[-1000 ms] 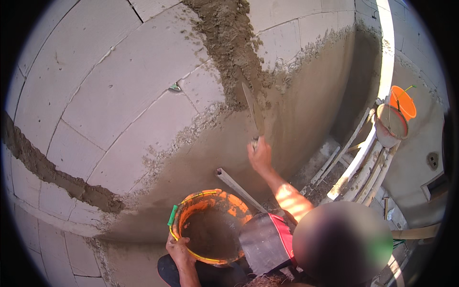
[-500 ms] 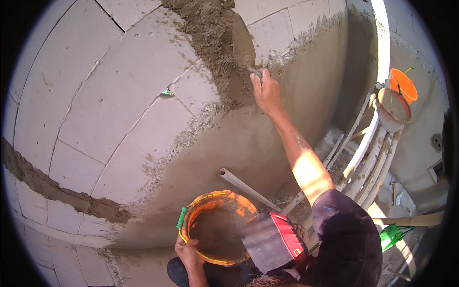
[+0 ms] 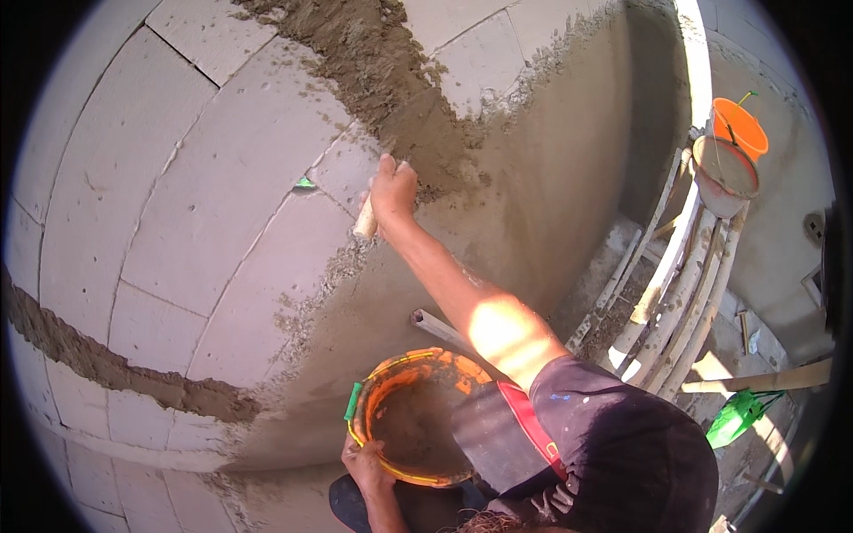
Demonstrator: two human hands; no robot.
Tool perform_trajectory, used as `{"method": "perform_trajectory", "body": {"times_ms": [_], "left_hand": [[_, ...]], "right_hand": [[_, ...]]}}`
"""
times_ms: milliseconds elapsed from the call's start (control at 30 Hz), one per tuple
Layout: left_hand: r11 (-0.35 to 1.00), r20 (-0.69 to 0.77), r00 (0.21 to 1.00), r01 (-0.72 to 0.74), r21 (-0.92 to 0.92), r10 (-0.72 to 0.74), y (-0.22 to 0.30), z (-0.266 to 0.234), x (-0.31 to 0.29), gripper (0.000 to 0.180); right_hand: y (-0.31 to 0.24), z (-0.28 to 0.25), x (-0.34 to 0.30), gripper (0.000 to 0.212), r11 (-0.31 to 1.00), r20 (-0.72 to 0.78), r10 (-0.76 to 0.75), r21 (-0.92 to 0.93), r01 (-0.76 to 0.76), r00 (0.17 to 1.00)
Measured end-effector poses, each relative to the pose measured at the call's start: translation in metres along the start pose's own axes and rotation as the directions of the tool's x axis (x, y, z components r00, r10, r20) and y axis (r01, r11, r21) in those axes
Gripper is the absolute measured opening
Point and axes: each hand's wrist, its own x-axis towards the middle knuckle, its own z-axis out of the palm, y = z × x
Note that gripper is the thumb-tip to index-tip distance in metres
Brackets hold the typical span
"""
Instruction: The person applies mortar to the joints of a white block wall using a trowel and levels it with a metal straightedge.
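My right hand (image 3: pixel 394 191) is closed round the pale wooden handle of a trowel (image 3: pixel 365 222), up against the block wall (image 3: pixel 191 178). The trowel's blade cannot be made out here. Just beyond the knuckles, a rough band of wet brown mortar (image 3: pixel 391 84) runs up the wall and meets a smoother plastered area (image 3: pixel 551 178). Low in front of me, my left hand (image 3: pixel 366 466) grips the near left rim of an orange bucket (image 3: pixel 378 404), which is smeared with mortar and holds some inside. The bucket's yellow handle carries a green grip (image 3: pixel 353 401).
A pole (image 3: pixel 435 327) sticks up beyond the bucket. At right, several poles (image 3: pixel 693 293) lie side by side, with a mortar-filled bucket (image 3: pixel 724 173) and a bright orange bucket (image 3: pixel 742 129) near their far end. A green bag-like thing (image 3: pixel 733 419) is at lower right.
My right hand has swept left and nearer along the wall with the trowel, turning it so the handle shows and the blade no longer does. My left hand stays on the bucket.
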Motion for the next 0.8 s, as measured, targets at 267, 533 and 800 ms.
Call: {"method": "perform_trajectory", "body": {"times_ms": [267,533,800], "left_hand": [[0.997,0.06,0.997,-0.058,0.045,0.056,0.007,0.015,0.006,0.066],[0.997,-0.129,0.989,-0.076,-0.011,0.074,0.019,-0.003,-0.006,0.067],[0.999,-0.083,0.996,-0.041,0.013,0.042,0.022,0.045,-0.001,0.064]], "right_hand": [[-0.12,0.138,0.036,0.033,0.977,0.038,-0.206,-0.047,0.208,0.978],[-0.105,-0.017,-0.09,0.038,0.704,0.744,0.051,-0.5,0.505,0.666],[-0.028,-0.23,-0.14,0.021,-0.119,0.541,0.798,-0.292,0.949,0.267]]}}
